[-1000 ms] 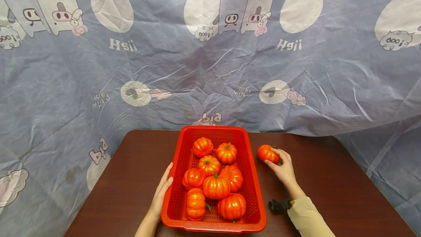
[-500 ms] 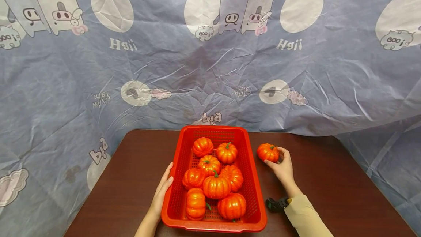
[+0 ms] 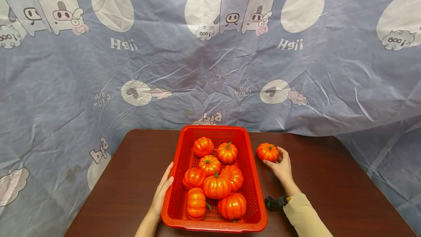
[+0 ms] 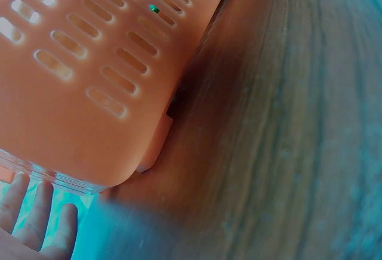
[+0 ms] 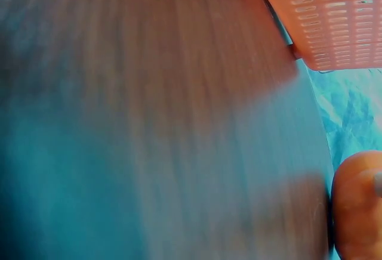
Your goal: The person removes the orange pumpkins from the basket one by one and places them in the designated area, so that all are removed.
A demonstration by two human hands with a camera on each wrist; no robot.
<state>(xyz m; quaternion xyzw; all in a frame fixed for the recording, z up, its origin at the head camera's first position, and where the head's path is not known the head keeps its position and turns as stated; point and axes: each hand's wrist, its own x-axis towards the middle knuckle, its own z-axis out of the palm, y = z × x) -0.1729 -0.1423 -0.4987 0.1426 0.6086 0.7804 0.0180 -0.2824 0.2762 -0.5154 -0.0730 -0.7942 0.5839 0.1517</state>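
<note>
1. From my remote seat, I see the right hand [image 3: 282, 170] at three o'clock from the middle of the red plastic basket [image 3: 215, 226]. Its thumb and fingers curve round the near right side of a ribbed orange mini pumpkin [image 3: 266, 152], gripping it lightly.
2. That pumpkin sits outside the basket, at two o'clock from its middle, its green stem [image 3: 270, 147] uppermost. I cannot tell whether its full weight rests on the brown table [image 3: 329, 178].
3. The left hand [image 3: 160, 195] lies at nine o'clock, fingers straight along the basket's outer wall. It touches the basket without wrapping round it; in the left wrist view, the fingertips meet the rim.
4. How far along: I count eight orange pumpkins [image 3: 216, 186] inside, and this one outside. I judge the handling of it unfinished, but cannot tell which way it is bound.
5. In the way: the basket's right wall stands between the gripped pumpkin and the eight. Those crowd together at the centre, overlapping in my view.
6. Farther out, a black wrist device [image 3: 275, 203] shows at four o'clock, beside a pale sleeve [image 3: 306, 213].
7. At twelve o'clock, behind the table, hangs a wrinkled grey-blue cloth [image 3: 210, 61] printed with cartoon pigs.
</note>
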